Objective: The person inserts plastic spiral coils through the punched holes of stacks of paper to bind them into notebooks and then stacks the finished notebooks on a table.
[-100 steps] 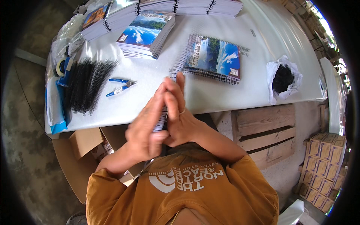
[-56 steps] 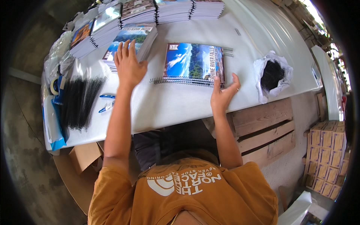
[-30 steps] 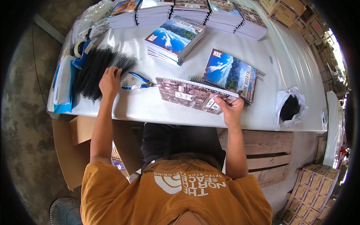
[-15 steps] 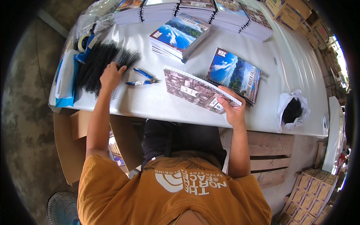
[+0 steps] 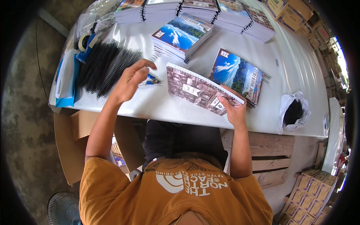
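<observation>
Spiral-bound booklet (image 5: 200,90), with a brownish printed cover and a row of punched holes along its upper edge, is sitting tilted at the centre of the frame, its lower right corner being pinched in the grip of the right hand (image 5: 234,108). Right of it a second booklet (image 5: 238,75) with a blue sky-and-trees cover is lying flat on the white table (image 5: 285,56), partly tucked behind the held one. Above centre a small stack of blue-covered booklets (image 5: 180,35) is resting, and further stacks (image 5: 195,7) are lining the top edge. At upper left a heap of black binding coils (image 5: 105,67) is spreading beside a blue tape dispenser (image 5: 86,41). Blue-handled pliers (image 5: 152,78) are lying just beside the left hand (image 5: 131,78), which is hovering with its grip pinching a thin coil (image 5: 154,58). At right a white bag of black bits (image 5: 294,112) is sitting near the table edge. Compared with half a second earlier, the left hand is coming away from the coil heap toward the centre, and the held booklet is staying in much the same place.
</observation>
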### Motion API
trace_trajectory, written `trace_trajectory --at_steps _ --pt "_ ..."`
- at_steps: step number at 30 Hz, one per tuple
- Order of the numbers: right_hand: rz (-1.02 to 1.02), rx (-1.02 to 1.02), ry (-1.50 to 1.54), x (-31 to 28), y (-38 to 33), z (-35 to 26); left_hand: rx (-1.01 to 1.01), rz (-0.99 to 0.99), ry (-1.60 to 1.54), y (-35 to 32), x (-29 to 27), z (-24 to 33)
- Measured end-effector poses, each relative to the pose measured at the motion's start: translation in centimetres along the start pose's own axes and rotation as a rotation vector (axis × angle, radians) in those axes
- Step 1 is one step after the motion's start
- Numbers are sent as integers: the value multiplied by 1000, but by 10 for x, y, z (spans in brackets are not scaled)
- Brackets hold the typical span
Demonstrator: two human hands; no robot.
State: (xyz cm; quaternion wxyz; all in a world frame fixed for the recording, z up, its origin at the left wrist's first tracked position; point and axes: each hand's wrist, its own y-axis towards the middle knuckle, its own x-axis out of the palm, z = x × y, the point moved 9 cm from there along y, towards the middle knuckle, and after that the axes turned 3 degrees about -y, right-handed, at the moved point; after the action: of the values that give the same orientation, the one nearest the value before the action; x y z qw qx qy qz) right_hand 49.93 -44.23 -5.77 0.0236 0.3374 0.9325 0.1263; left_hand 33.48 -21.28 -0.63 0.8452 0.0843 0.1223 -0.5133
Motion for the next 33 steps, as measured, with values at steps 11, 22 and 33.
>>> trace_trajectory --at_steps 11,22,33 --pt "29 -72 -64 0 -3 -6 77 -17 264 12 20 4" --pt "-99 -164 -53 12 0 -22 14 -111 37 24 14 7" --pt "-75 -77 -138 17 -10 -10 396 -149 1032 18 41 84"
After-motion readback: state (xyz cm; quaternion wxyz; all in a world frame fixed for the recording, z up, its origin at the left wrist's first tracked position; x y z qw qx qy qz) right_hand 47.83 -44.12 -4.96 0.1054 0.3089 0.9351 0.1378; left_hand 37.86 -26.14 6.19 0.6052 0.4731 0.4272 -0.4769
